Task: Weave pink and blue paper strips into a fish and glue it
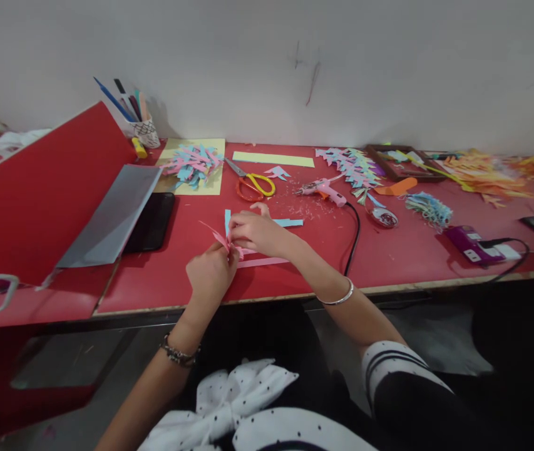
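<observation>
Pink paper strips [220,237] are pinched in my left hand [211,270], one thin end sticking up to the left. My right hand [260,232] meets it from the right, its thumb and fingertips closed on the same pink paper. Just where the fingertips meet, the paper is partly hidden. Under my hands lie a long pink strip [267,262] and light blue strips [290,223] on the red table [313,244]. Beyond my hands rest scissors [253,186] with red and yellow handles and a pink glue gun [325,191].
A pile of pink and blue paper bows [194,164] sits on yellow paper at the back. To the left stand a red board [55,194], a black phone [151,222] and a pen cup [146,133]. A purple power strip [471,245] and a cord [357,235] lie right.
</observation>
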A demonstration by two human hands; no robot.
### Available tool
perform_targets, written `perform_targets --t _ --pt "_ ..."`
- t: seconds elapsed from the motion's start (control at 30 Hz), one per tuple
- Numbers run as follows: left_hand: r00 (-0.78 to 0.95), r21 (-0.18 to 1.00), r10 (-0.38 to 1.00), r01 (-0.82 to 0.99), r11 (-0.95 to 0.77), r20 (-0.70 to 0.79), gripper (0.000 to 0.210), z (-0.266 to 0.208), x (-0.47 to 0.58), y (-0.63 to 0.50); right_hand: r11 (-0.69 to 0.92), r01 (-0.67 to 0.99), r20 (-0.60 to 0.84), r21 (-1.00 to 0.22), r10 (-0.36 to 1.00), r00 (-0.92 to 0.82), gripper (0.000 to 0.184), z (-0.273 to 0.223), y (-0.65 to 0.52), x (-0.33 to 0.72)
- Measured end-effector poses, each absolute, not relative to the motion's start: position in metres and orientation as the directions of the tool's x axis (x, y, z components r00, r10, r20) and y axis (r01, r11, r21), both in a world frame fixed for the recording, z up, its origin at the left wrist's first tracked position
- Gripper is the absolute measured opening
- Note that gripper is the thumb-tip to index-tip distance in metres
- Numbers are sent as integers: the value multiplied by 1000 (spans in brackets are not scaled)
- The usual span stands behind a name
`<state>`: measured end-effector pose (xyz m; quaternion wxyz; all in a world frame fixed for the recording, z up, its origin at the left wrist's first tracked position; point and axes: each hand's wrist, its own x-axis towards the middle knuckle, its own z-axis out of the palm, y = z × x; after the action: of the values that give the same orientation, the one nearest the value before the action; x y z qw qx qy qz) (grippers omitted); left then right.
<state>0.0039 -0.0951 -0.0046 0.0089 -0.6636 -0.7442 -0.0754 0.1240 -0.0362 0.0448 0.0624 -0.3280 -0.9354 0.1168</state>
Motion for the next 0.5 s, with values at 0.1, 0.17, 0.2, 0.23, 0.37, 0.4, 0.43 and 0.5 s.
perform_targets --t 0.1,0.17,0.2,0.23,0.37,0.4,0.43,0.5 --pt "-121 102 987 989 110 109 44 -5 4 -95 696 639 142 -327 705 -695 19 46 -28 138" --pt "-130 110 986 987 119 101 42 -4 5 -95 601 734 189 -318 798 -572 21 44 -21 152" --pt "-134 115 986 986 122 101 41 -3 5 -96 537 791 179 -292 843 -507 23 42 -17 159" --pt "-136 121 986 985 123 101 41 -3 5 -96 484 836 148 -259 875 -461 26 38 -14 165" --pt "-133 150 986 982 117 100 42 0 5 -97 382 912 -3 -146 922 -387 28 21 -8 176" --pt "-133 154 986 981 117 97 42 1 4 -97 378 916 -19 -137 923 -383 27 18 -9 176" --pt "-133 155 987 981 118 95 42 1 4 -97 377 917 -22 -134 924 -383 25 16 -10 175" --pt "-134 157 987 980 119 89 43 1 4 -96 376 917 -10 -134 925 -380 22 14 -12 175"
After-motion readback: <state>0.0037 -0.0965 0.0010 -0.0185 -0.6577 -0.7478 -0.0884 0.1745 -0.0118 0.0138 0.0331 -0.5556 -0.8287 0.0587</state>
